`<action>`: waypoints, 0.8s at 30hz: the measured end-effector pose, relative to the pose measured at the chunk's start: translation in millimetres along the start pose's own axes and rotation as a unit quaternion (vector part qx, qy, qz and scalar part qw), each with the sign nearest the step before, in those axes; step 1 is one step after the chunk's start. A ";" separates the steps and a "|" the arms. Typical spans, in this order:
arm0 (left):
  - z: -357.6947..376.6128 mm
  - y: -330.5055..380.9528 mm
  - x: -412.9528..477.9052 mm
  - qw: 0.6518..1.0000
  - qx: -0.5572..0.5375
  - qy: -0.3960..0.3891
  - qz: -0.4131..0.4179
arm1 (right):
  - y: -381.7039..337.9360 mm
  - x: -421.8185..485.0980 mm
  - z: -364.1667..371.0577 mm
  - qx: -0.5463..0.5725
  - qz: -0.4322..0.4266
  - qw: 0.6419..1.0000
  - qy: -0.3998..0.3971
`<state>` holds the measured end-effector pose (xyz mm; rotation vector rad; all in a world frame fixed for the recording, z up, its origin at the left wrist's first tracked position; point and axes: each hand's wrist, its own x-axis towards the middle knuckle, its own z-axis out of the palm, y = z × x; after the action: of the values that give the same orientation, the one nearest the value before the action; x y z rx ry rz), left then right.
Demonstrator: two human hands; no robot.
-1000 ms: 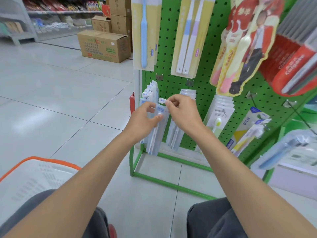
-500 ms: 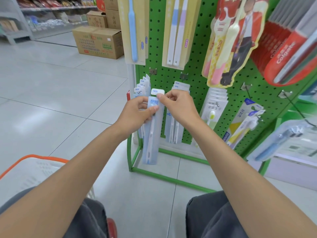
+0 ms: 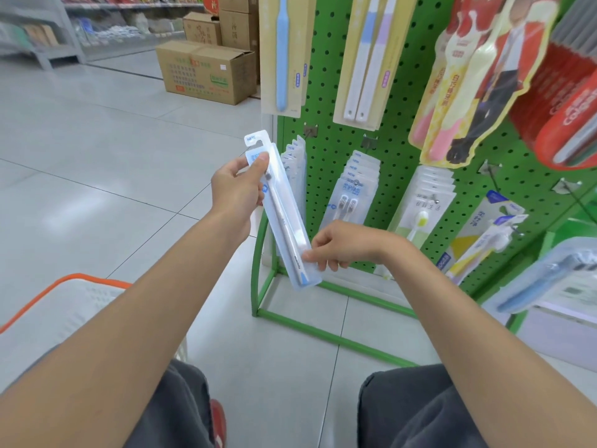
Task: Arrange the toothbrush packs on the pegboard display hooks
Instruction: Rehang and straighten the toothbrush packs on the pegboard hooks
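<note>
Head view: toothbrush pack (image 3: 284, 218) is off the hooks, held tilted in front of the left edge of the green pegboard (image 3: 326, 92), header end up-left, handle end down-right. Left hand (image 3: 237, 189) pinches the top, thumb on the front just below the hang tab. Right hand (image 3: 339, 244) pinches the lower edge (fingers curled). Hands apart, one at each end. Matching hung packs (image 3: 295, 163) sit on the leftmost low hook just behind. Orange-rimmed basket (image 3: 84, 279) lower left, cardboard box (image 3: 203, 72) on the floor beyond.

toothbrush pack (image 3: 286, 221): seemingly unhooked, tilted | right hand (image 3: 342, 245): moved to bottom
</note>
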<state>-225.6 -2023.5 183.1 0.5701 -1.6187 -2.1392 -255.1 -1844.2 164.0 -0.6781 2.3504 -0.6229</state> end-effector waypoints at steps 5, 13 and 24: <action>-0.7 0.9 2.1 1.000 0.003 0.003 0.009 | -1.7 1.5 10.0 -0.046 0.004 0.999 -0.028; 1.9 -0.1 -6.1 0.968 0.227 -0.013 0.107 | -10.8 10.0 31.1 -0.143 -0.016 0.989 0.035; -9.7 7.2 -2.5 0.973 0.198 -0.001 0.119 | -11.8 12.9 37.1 -0.150 -0.109 0.968 0.170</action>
<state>-217.8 -2031.8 187.8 0.4597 -2.0177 -1.6572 -235.8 -1870.6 139.1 -1.0488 2.7455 -0.5112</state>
